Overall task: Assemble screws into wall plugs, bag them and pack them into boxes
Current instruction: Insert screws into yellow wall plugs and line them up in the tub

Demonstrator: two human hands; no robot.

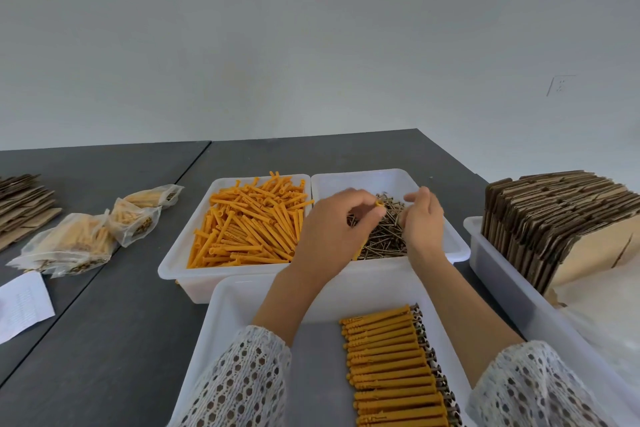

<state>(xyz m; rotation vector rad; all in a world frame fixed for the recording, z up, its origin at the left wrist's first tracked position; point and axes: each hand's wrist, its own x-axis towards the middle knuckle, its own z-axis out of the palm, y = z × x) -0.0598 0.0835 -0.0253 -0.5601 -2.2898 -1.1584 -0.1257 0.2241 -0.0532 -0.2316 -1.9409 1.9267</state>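
My left hand [332, 229] hovers over the white tray of dark screws [381, 236] and pinches an orange wall plug [379, 205] at its top end; the plug's lower part shows below the palm. My right hand [420, 215] is over the same tray with fingers curled toward the plug; whether it holds a screw is hidden. A white tray [180, 253] to the left is full of loose orange plugs [252, 225]. In the nearest white tray [225, 315] lies a row of assembled plugs with screws [394, 367].
Three clear bags of assembled plugs [79, 243] lie on the dark table [121, 322] at the left, beside a white paper [22, 305] and flat cardboard [20, 204]. A tray at the right [502, 274] holds a stack of folded cardboard boxes [561, 218].
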